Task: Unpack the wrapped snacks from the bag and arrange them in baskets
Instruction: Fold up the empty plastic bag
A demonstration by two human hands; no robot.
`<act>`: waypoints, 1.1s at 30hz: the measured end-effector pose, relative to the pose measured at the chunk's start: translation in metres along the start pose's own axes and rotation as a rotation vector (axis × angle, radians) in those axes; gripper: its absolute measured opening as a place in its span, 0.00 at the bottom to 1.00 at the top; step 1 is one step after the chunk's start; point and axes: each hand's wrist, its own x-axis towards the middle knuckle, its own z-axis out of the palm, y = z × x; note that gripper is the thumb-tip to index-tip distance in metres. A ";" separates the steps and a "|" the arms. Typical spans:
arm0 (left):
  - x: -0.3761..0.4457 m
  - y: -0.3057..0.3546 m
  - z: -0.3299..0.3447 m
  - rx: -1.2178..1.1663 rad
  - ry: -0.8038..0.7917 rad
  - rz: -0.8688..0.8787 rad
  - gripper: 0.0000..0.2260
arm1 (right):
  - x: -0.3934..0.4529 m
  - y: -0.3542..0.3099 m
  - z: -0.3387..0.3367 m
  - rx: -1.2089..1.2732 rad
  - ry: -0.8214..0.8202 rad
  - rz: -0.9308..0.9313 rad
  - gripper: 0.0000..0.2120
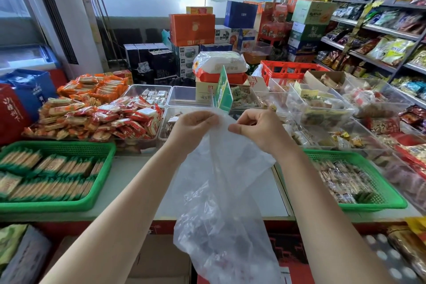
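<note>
1. We saw the left hand (192, 125) with its fingers curled, pinching the top edge of a clear plastic bag (221, 203) above the counter (143, 175).
2. We saw the right hand (255, 128) just beside it, thumb and fingers pinching the same edge; the two hands were near each other but apart, with the bag's mouth between them.
3. The bag hung down from both hands, between the forearms, crumpled and see-through; we could not tell what, if anything, lay inside.
4. To the left of the bag, on the counter, a green basket (101, 152) held rows of green-edged wrapped snacks (46, 175), packed side by side.
5. To the right, a second green basket (389, 200) held a looser heap of small wrapped snacks (341, 180).
6. Beyond the hands we saw a pile of red and orange packets (103, 117), clear bins (182, 97) and a green sign (224, 92) standing just behind the fingers.
7. Farther back stood stacked boxes (192, 29), and shelves (373, 27) of packaged goods ran along the right.
</note>
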 end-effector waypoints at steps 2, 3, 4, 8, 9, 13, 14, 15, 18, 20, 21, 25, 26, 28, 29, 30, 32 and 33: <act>-0.003 -0.002 0.000 0.033 -0.022 0.023 0.04 | -0.001 0.003 0.002 -0.005 0.024 0.001 0.15; -0.004 -0.004 0.001 0.062 -0.012 0.038 0.05 | -0.002 0.004 0.003 -0.002 0.033 -0.001 0.16; -0.006 -0.005 0.002 0.098 0.005 0.053 0.05 | -0.003 0.005 0.004 -0.001 0.038 -0.003 0.17; -0.018 -0.013 0.004 0.162 0.020 0.099 0.03 | -0.015 0.009 0.008 -0.023 -0.007 -0.005 0.16; -0.021 -0.016 0.004 0.178 0.016 0.103 0.03 | -0.019 0.010 0.009 -0.004 -0.023 -0.015 0.13; -0.032 -0.024 0.008 0.248 -0.060 0.113 0.03 | -0.033 0.015 0.016 0.059 -0.010 -0.054 0.03; -0.035 -0.026 0.010 0.247 -0.076 0.109 0.03 | -0.037 0.017 0.018 0.064 0.012 -0.048 0.03; -0.038 -0.028 0.012 0.228 -0.083 0.095 0.03 | -0.040 0.019 0.019 0.073 0.033 -0.035 0.03; -0.051 -0.027 0.016 0.113 -0.087 0.074 0.05 | -0.054 0.023 0.018 0.154 0.043 0.005 0.05; -0.063 -0.023 0.018 0.062 -0.093 0.079 0.06 | -0.067 0.023 0.017 0.220 0.039 -0.011 0.05; -0.068 -0.020 0.019 0.039 -0.100 0.071 0.06 | -0.074 0.022 0.017 0.250 0.040 -0.036 0.06; -0.084 -0.010 0.024 -0.093 -0.122 -0.021 0.02 | -0.089 0.011 0.014 0.283 0.000 -0.166 0.12; -0.085 -0.008 0.024 -0.122 -0.128 -0.045 0.02 | -0.089 0.009 0.012 0.255 -0.013 -0.179 0.12; -0.087 -0.006 0.024 -0.155 -0.144 -0.081 0.02 | -0.089 0.008 0.010 0.212 -0.036 -0.175 0.13; -0.087 -0.006 0.024 -0.161 -0.153 -0.090 0.02 | -0.089 0.009 0.009 0.205 -0.046 -0.164 0.13; -0.087 -0.006 0.024 -0.165 -0.160 -0.094 0.03 | -0.090 0.011 0.008 0.206 -0.055 -0.152 0.14; -0.087 -0.007 0.024 -0.151 -0.159 -0.089 0.04 | -0.090 0.014 0.006 0.212 -0.064 -0.131 0.13; -0.088 -0.008 0.024 -0.139 -0.156 -0.086 0.04 | -0.091 0.016 0.005 0.215 -0.066 -0.120 0.12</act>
